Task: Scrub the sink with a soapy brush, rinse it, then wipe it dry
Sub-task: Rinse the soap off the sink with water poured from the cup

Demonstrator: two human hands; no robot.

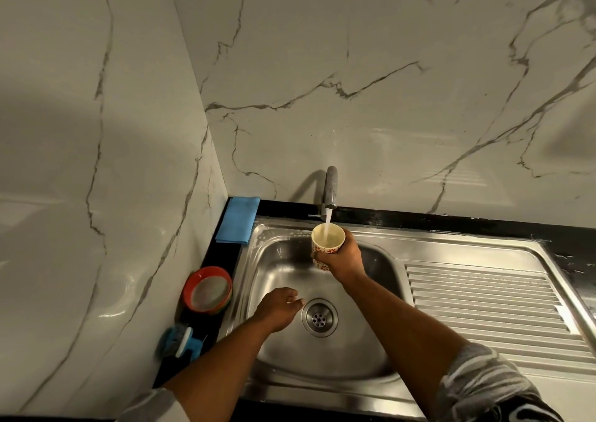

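One cup [326, 248] of water [328, 238] in right hand [344, 263]

Right hand [343, 258] holds cup [327, 242] under running tap [330, 188].

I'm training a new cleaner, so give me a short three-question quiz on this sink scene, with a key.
1. True or false: the right hand holds the cup under the running tap.
2. The brush lies: A on the drainboard; B on the counter left of the sink; C under the tap.
3. Fill in: the left hand, holding nothing, is over the basin beside the ____.

Key: 1 true; 2 B; 3 drain.
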